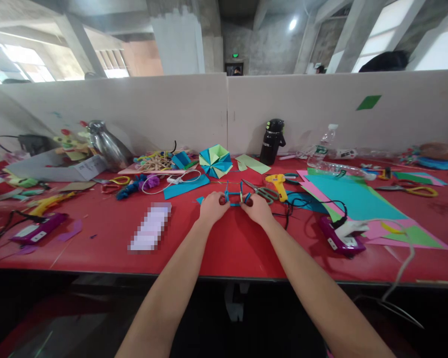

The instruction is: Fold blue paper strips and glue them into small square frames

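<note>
The small blue frame sits between the two hands, just above or on the red desk; which, I cannot tell. The left hand and right hand each keep a nearly closed, pinching grip on one end. Handling it well likely calls for light, even pressure so thin sides don't bend, with knuckles clear of the scissors and yellow glue gun nearby.

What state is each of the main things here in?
Blue piece: held between left hand and right hand
Black bottle: upright, lid on
Clear bottle: upright, capped
Other clear bottle: on its side
Yellow glue gun: lying down
Paper shape: folded
Coloured sheets: flat, overlapping
Green sign: lit
</note>
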